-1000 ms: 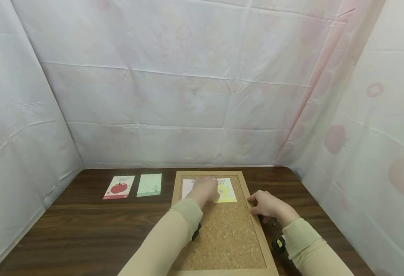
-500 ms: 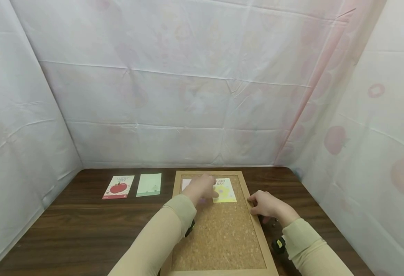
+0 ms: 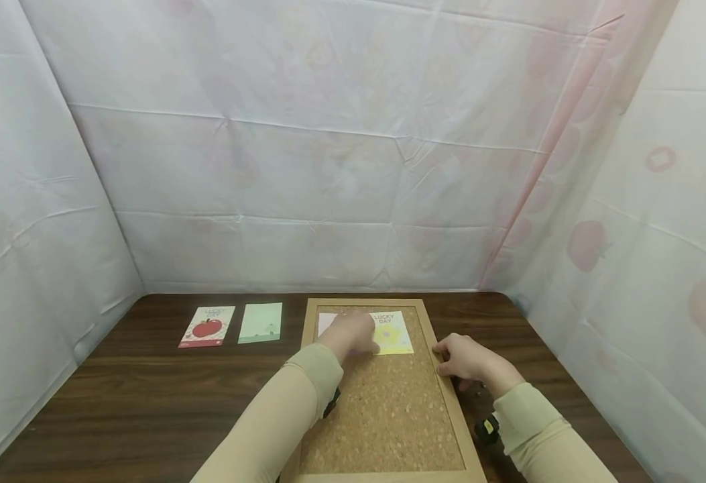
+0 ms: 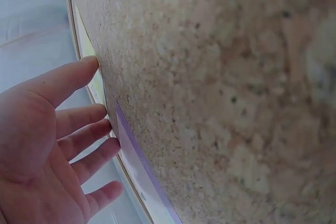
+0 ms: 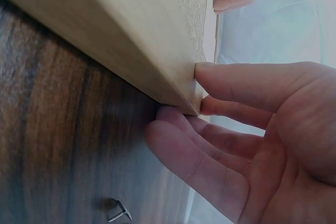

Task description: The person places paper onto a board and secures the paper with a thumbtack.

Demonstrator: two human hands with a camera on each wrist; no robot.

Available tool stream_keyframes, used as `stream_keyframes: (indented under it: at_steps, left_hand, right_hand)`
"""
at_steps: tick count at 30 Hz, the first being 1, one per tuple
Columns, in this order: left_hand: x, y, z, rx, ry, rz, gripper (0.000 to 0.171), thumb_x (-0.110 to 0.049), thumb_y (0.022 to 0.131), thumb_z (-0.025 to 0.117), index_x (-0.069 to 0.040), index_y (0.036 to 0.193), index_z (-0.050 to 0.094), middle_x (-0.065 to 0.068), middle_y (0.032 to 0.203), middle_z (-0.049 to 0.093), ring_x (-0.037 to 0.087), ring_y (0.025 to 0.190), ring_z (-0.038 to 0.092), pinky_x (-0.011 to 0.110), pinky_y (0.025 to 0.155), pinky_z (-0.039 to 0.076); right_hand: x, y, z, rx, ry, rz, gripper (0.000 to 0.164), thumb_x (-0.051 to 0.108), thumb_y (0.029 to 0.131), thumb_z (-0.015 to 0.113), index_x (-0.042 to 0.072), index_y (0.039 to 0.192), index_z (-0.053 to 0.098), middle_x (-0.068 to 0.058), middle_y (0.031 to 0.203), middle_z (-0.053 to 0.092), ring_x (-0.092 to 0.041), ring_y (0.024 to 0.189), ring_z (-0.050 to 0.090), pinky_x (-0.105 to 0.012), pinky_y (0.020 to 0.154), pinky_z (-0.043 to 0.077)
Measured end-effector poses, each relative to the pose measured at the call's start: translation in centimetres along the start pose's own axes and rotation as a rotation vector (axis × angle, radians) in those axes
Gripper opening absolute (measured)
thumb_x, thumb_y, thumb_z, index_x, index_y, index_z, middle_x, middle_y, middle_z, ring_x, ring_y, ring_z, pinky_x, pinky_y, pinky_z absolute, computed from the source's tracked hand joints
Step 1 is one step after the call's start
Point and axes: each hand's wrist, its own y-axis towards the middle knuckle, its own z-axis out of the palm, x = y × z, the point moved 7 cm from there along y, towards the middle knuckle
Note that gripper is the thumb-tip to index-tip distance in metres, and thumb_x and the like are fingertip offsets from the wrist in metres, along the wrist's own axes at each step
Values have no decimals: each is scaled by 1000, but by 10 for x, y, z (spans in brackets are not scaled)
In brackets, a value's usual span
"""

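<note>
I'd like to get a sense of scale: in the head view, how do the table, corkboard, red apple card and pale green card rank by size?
Largest to smallest, as they look:
1. table
2. corkboard
3. red apple card and pale green card: too alike to rank

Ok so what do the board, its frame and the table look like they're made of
Board: looks like cork, matte, from its tan, speckled grain. Frame: probably wood, smooth, from its pale tan colour. Table: dark wood or printed laminate, faintly glossy; the streaky grain fits either.
</note>
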Motion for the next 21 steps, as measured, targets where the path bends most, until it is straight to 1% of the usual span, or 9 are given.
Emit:
stream_keyframes:
  at_steps: [4,9,13,14,15,17,18,19,21]
  left_hand:
    - [0,0,0,2,0,0,33,-38,85,79,-18,66,61,-1,102,68,28,119,59,63,115,24]
    - [0,1,1,6,-6,1,34,-37,85,78,-16,66,60,-4,86,62,27,115,60,63,116,23]
    - [1,0,2,11,-23,0,33,-37,85,79,-16,67,61,-5,90,63,27,118,58,63,116,23]
    - [2,0,2,10,-26,0,32,-38,85,79,-17,68,62,-5,90,62,26,116,59,62,116,24]
    - [2,0,2,12,-29,-1,31,-38,85,79,-18,68,62,-5,90,63,24,110,60,59,114,29]
    - [2,-1,3,16,-40,-5,30,-38,85,79,-18,70,63,-5,86,61,20,97,60,51,104,43]
    - [2,-1,2,17,-41,-6,29,-38,85,79,-18,71,64,-5,84,60,18,91,59,46,97,48]
    - [2,-2,2,19,-43,-7,27,-38,85,79,-18,73,66,-5,82,58,16,85,56,40,88,50]
    - [2,-2,2,21,-47,-10,23,-38,85,80,-17,81,71,-5,81,58,14,78,54,33,72,48]
  right_hand:
    - [-1,1,0,-5,0,5,51,-1,90,72,-9,138,57,-9,95,59,-20,72,66,-38,47,56]
    - [-3,1,0,-7,5,15,52,-1,90,72,-8,138,57,-9,96,59,-21,70,67,-38,47,56]
    - [-3,1,0,-8,2,17,52,-1,89,72,-9,138,56,-10,97,59,-21,74,67,-38,48,56]
    - [-3,1,0,-9,2,16,52,-2,89,72,-9,138,57,-10,97,59,-21,76,67,-38,48,56]
    - [-3,1,0,-9,1,17,52,-1,89,73,-9,138,57,-10,97,59,-21,77,68,-38,48,56]
    - [-2,1,0,-8,-1,15,52,-1,89,73,-9,138,57,-10,96,59,-21,78,68,-38,48,56]
    - [-2,1,0,-6,-2,12,52,-1,89,73,-9,138,57,-10,96,59,-21,77,68,-38,48,56]
    - [-1,1,0,-4,-5,8,52,-1,89,72,-9,138,57,-10,96,59,-21,76,68,-38,48,56]
    - [-1,0,0,-1,-7,4,52,-1,89,72,-9,138,57,-10,96,60,-21,74,67,-38,48,56]
